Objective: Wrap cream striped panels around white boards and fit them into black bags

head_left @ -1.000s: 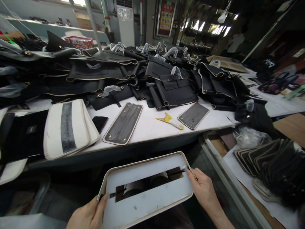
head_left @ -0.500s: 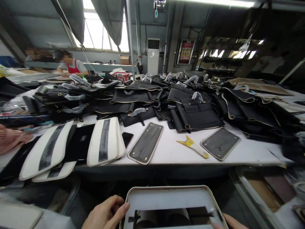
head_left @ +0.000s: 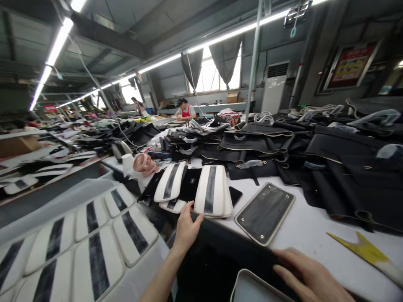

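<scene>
My left hand [head_left: 188, 226] reaches to the near edge of a stack of white panels with a dark stripe [head_left: 217, 191], its thumb and fingers apart. Whether the fingertips touch the panels I cannot tell. Slightly blurred, my right hand [head_left: 310, 274] is stretched out with nothing visible in it. Below and left of it is the pale rim of a rounded box-like frame [head_left: 241, 277], mostly cut off by the bottom edge. A dark grey base plate with metal studs [head_left: 266, 214] lies on the table just beyond the right hand.
More striped white panels [head_left: 97, 251] are laid out at lower left. Black bag pieces [head_left: 252, 138] pile along the back of the table. A yellow-ended scraper [head_left: 365, 249] lies at right, a pink fan [head_left: 143, 163] at left. A person in a red apron [head_left: 185, 111] sits farther back.
The view has swung left. My left hand has let go of the frame's rim and moved to the striped panels. My right hand has come off the rim; the frame sits lower in view.
</scene>
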The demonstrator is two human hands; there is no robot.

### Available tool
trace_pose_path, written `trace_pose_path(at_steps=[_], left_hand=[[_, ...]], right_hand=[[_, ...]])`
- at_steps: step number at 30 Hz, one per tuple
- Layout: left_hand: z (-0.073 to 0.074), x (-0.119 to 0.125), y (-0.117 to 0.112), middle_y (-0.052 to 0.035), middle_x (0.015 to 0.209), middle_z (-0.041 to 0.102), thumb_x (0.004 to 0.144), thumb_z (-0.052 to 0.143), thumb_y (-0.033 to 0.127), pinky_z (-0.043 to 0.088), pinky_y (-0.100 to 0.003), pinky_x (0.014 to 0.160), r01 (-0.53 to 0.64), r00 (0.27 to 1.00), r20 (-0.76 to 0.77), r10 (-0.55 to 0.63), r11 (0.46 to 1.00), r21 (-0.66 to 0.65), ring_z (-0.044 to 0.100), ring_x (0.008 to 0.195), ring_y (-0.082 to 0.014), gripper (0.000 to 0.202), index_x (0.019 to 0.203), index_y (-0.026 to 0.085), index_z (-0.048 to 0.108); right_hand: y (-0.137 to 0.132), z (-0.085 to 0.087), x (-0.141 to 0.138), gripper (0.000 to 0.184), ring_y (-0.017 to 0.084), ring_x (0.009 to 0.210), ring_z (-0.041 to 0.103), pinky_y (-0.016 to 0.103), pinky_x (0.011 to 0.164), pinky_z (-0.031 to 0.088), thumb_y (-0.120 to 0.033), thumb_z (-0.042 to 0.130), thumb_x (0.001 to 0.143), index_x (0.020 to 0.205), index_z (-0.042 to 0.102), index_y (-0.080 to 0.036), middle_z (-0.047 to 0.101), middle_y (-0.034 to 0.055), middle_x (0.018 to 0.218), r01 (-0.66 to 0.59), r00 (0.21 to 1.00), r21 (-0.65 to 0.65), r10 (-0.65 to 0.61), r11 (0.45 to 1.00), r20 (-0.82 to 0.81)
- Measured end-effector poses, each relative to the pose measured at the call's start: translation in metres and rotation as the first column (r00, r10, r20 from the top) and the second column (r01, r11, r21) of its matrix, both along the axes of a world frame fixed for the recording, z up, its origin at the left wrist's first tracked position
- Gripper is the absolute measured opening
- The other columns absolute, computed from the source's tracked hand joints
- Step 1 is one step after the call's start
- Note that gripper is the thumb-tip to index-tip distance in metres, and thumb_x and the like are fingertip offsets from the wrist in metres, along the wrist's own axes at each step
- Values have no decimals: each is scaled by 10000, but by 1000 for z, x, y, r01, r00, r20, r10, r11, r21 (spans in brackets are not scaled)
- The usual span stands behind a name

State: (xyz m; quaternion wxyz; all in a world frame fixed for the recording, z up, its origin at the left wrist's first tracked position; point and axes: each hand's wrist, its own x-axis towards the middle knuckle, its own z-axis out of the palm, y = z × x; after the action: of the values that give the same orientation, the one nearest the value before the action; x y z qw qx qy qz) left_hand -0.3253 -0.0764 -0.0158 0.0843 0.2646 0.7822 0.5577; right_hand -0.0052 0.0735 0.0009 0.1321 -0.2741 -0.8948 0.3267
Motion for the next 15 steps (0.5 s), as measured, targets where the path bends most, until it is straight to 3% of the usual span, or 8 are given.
trace_pose_path(at_steps=[3,7,10,15], left_hand=[[-11,-15,12,-177,1278,588,726,728,288,466,-370,956,-43,989,144,43,999,0,604,1115,-268,584,1251,124,529],[-14,-30,23,-181,1015,678,788,686,288,527,-319,726,-80,935,346,76,997,-2,675,860,-231,468,1165,58,533],[-7,-36,27,-137,919,684,780,709,278,502,-270,602,-83,893,446,65,996,21,659,731,-189,395,1081,74,554],[3,-32,38,-47,793,667,749,760,203,479,-222,525,-58,832,554,-24,990,130,629,658,-147,325,1002,127,571]], right_hand=[[2,15,-87,300,206,1049,609,297,929,463,-376,477,923,1119,653,-231,648,62,1135,-130,991,75,127,989,36],[16,0,-163,245,237,1086,574,330,937,436,-260,459,910,1032,652,-171,626,100,1117,-82,996,211,75,974,40],[20,-18,-187,198,265,1022,578,362,869,447,-235,451,902,922,635,-164,629,112,1029,-66,998,229,60,971,34],[22,-38,-194,164,262,991,561,365,852,431,-237,424,904,909,579,-186,622,103,977,-44,999,255,46,966,-5]])
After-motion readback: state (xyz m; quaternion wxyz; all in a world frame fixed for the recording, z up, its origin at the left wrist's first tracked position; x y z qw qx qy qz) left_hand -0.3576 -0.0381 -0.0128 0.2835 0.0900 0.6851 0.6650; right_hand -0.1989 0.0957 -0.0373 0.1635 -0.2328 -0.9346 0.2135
